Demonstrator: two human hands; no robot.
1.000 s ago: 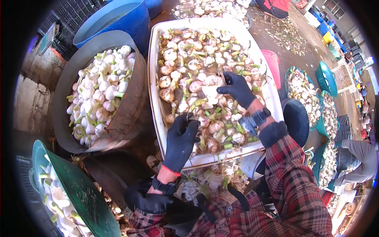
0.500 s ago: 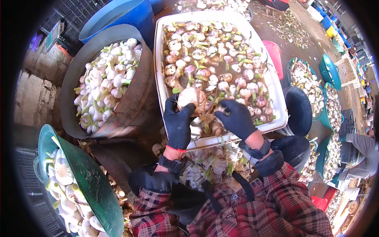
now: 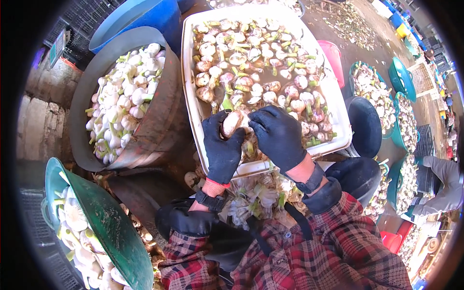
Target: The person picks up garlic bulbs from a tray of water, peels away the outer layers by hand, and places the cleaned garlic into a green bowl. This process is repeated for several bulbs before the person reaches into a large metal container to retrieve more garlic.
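A large garlic bulb (image 3: 234, 123), white with brownish-pink skin, is gripped in my left hand (image 3: 222, 147), thumb and fingers wrapped round it. My right hand (image 3: 278, 136) presses its bunched fingertips against the bulb's right side. Both hands wear black gloves and are over the near part of a white tub (image 3: 187, 92). In the tub, many garlic bulbs (image 3: 300, 81) with green stem stubs float in brown water. Loose peeled garlic skins (image 3: 263, 193) are heaped between the tub's near edge and my body.
To the left stands a big round container (image 3: 166, 111) of clean white garlic, with a blue bin (image 3: 166, 24) behind it. A green tub (image 3: 106, 232) of garlic leans at lower left. On the right are a dark bucket (image 3: 365, 126), a pink bucket (image 3: 332, 60) and several green tubs; a person's grey-clad leg (image 3: 442, 186) shows there.
My right hand has moved left and up to the bulb, its fingers now closed against it. The left hand has turned the bulb on its side.
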